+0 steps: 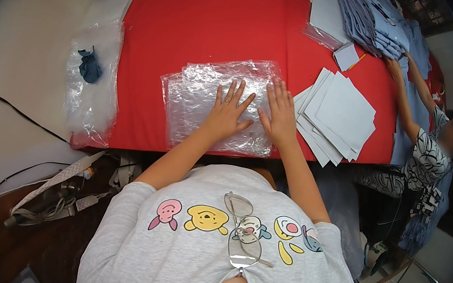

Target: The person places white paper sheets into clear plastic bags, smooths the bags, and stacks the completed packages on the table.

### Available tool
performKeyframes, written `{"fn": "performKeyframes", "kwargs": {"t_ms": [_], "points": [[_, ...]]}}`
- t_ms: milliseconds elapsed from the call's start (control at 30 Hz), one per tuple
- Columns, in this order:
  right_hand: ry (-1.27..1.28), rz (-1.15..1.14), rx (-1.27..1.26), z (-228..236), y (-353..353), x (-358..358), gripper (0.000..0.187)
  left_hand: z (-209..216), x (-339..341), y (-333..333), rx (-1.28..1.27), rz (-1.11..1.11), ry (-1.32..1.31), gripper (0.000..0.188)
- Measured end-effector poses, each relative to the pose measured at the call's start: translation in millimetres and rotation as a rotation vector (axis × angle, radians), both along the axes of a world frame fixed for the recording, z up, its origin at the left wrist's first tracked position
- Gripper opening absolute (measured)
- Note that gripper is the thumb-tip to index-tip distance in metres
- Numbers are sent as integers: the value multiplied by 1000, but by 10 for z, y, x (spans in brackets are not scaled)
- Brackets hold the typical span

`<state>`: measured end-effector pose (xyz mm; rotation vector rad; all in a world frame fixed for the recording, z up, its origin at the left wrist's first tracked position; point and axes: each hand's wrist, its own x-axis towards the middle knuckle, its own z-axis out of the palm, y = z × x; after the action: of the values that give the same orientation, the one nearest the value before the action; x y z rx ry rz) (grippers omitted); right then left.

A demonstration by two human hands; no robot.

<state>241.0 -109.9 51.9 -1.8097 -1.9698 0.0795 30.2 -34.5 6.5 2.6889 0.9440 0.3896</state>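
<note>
Both of my hands lie on a stack of clear plastic bags (199, 89) on the red-covered table. My left hand (230, 112) is open, its fingers spread over the middle of the stack. Flat on the stack's right edge rests my right hand (279, 114), fingers stretched out and close together, thumb apart. Neither hand grips anything. A fanned pile of white sheets (341, 114) lies just right of my right hand, close to it but apart.
A co-worker (429, 145) at the right reaches to folded blue garments (376, 24). Near these lie a white stack (328, 14), a small pad (345, 57) and a yellow pencil (357, 61). More clear plastic (91, 103) with a dark cloth bundle (90, 66) sits left on the red cloth (163, 13).
</note>
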Motion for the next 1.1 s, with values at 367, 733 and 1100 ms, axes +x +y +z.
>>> {"fn": "performKeyframes", "kwargs": {"t_ms": [367,733,1100], "points": [[213,-220,-71,-491,893,469,73,-124,-366,22,-94,55,68,83],[411,-190,264,-86,868,287,18,-83,-1719,-192,-624,869,-900,67],[748,-668,-188,-218,265,49,27,-207,-1600,-162,-519,909,-873,65]]}}
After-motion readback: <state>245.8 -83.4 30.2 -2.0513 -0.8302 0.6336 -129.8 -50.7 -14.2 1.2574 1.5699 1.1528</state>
